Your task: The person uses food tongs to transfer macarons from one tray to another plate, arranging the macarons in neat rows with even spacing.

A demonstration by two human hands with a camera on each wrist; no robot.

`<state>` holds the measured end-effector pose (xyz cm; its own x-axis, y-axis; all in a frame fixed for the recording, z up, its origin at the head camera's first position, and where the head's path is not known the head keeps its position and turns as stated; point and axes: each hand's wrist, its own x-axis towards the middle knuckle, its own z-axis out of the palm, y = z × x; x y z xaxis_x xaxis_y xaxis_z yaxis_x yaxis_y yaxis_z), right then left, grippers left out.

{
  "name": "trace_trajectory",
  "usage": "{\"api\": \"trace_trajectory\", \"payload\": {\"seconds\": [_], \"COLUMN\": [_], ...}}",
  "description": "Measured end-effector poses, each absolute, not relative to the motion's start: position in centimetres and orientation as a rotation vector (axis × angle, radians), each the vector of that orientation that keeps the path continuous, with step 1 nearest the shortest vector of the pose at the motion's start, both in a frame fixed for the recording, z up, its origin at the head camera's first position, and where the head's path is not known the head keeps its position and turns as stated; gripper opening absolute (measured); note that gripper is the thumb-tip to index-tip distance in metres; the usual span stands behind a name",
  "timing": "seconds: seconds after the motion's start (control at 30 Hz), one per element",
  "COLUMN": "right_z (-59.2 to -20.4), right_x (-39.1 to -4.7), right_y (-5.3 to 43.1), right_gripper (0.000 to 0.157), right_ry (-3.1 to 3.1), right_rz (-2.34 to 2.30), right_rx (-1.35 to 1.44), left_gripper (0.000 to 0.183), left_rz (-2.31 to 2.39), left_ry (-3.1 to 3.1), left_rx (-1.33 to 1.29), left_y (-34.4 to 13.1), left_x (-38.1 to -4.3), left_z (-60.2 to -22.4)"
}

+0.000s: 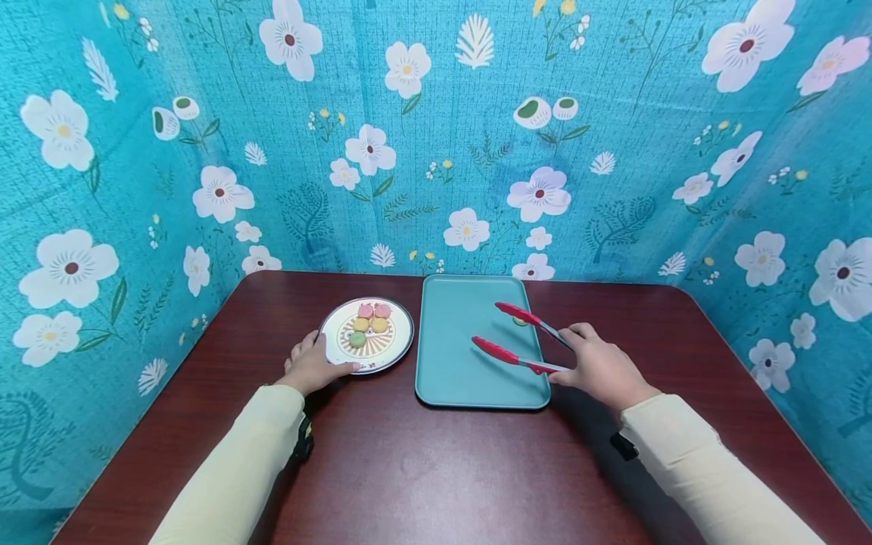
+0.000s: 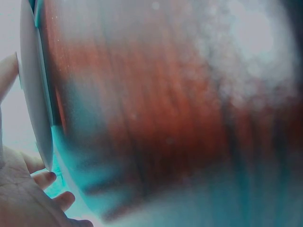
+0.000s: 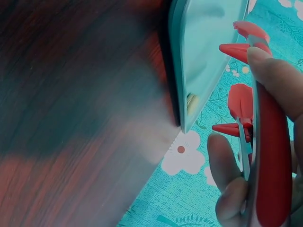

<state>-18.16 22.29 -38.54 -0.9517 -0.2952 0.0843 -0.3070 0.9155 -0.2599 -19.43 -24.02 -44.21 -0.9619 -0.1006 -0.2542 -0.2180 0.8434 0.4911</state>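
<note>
My left hand (image 1: 315, 367) holds the near-left rim of a white plate (image 1: 402, 344), thumb along the front edge. On the plate lie several macarons: pink, yellow and a green one (image 1: 357, 340). In the left wrist view, that hand's fingers (image 2: 43, 179) show at the edge of the plate (image 2: 35, 94). My right hand (image 1: 606, 371) grips red-tipped tongs (image 1: 497, 350), their arms spread apart above the right part of a teal tray (image 1: 450, 378). A pale yellowish macaron (image 3: 191, 104) sits on the tray, partly covered by the tongs in the head view.
A dark reddish-brown wooden table (image 1: 422, 469) carries the plate on the left and the tray beside it. Behind and at both sides hangs a teal floral cloth (image 1: 422, 174), close to the table's edges.
</note>
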Motion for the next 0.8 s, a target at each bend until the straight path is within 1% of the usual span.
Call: {"api": "trace_trajectory", "payload": {"seconds": [0.47,0.8], "right_z": [-38.0,-37.6], "right_x": [-18.6,-19.4], "right_y": [23.5,24.6], "right_gripper": [0.083,0.086], "right_ry": [-3.039,-3.082], "right_rz": [0.396,0.372], "right_rx": [0.46,0.422], "left_gripper": [0.109,0.109], "left_rz": [0.809,0.795], "left_ry": [2.802,2.798], "left_rx": [-0.228,-0.228], "left_y": [-24.1,-24.0], "left_x": [-19.4,-19.5], "left_z": [-44.1,-44.0]}}
